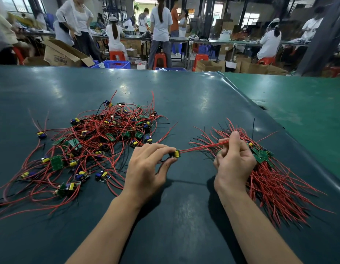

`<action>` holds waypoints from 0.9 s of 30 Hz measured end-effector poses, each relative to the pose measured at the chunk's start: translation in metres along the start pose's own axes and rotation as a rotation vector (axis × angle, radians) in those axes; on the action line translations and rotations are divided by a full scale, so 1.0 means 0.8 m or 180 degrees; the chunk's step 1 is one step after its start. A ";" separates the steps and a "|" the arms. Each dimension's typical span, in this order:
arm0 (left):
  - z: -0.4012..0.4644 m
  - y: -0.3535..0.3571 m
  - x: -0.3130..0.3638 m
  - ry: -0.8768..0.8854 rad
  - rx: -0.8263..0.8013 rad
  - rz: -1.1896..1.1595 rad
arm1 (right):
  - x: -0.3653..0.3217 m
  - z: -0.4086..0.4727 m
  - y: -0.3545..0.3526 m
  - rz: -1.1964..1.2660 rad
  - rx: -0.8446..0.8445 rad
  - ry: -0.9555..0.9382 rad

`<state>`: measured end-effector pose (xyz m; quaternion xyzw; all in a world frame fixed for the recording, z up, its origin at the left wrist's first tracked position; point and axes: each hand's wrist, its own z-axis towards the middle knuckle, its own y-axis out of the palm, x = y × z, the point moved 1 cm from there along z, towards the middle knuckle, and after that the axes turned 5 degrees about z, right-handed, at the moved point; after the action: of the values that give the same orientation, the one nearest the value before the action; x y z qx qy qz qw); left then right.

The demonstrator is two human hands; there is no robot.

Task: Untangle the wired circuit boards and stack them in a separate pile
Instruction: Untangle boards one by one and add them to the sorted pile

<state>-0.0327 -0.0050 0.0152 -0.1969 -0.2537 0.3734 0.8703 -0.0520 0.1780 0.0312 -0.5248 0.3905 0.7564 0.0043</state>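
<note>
**One board held between two hands**

Two bare arms reach in from the bottom, over a dark green table. On that table, the left hand pinches a small board with a yellow part on it. The thumb and fingers are curled round it. From the board, red wires run straight across to the right hand. That hand has its fingers curled round the wires and grips them. The wires look pulled tight between the two hands, a little above the table.

On the left lies the tangle. It is a big messy heap of boards with red and black wires all crossed over each other. The left hand is just beside its near edge.

On the right lies the pile. Its wires all point much the same way, and green boards sit close together in its middle. The right hand is in front of this pile and hides part of it.

Far off, past the table, people stand and sit at long benches. Red stools, cardboard boxes and a blue crate are on the floor there.
</note>
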 end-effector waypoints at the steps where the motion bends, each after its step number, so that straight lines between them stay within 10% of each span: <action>1: 0.000 -0.001 -0.001 -0.0077 0.0054 0.0012 | -0.001 -0.001 0.001 0.0046 -0.0031 0.0056; 8: 0.000 -0.008 -0.001 -0.0303 0.0250 0.0054 | 0.022 -0.054 0.018 -0.0905 -0.2056 0.0810; 16: 0.005 -0.007 0.011 0.0133 0.0166 0.0206 | 0.012 -0.050 0.013 -0.1337 -0.2427 0.0752; 22: 0.004 -0.011 -0.003 -0.0424 0.0653 0.0643 | -0.014 -0.025 0.015 -0.0070 -0.0704 0.0994; 27: 0.000 -0.016 -0.024 -0.1708 0.0048 0.1487 | -0.025 -0.011 0.000 0.0801 0.0106 0.1472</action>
<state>-0.0373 -0.0275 0.0163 -0.1380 -0.4186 0.6027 0.6652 -0.0360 0.1804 0.0461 -0.6309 0.4557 0.6044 -0.1705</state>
